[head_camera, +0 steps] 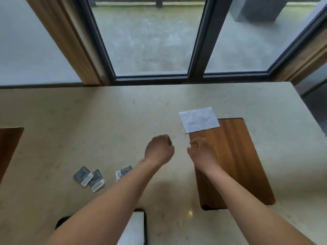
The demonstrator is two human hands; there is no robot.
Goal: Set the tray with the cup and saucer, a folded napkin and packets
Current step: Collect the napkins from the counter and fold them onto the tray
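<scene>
A wooden tray (235, 163) lies on the right half of the pale stone table. A white folded napkin (199, 119) rests across the tray's far left corner, partly on the table. Two dark green packets (88, 178) lie side by side at the left, and a third packet (123, 171) shows partly behind my left forearm. My left hand (159, 149) hovers over the table as a closed fist with nothing seen in it. My right hand (201, 149) is over the tray's left edge, fingers loosely apart and empty. No cup or saucer is in view.
A dark-rimmed white object (136, 227) sits at the table's near edge under my left arm. Another wooden board (8, 147) pokes in at the far left. Dark window frames (196, 50) stand behind the table's far edge.
</scene>
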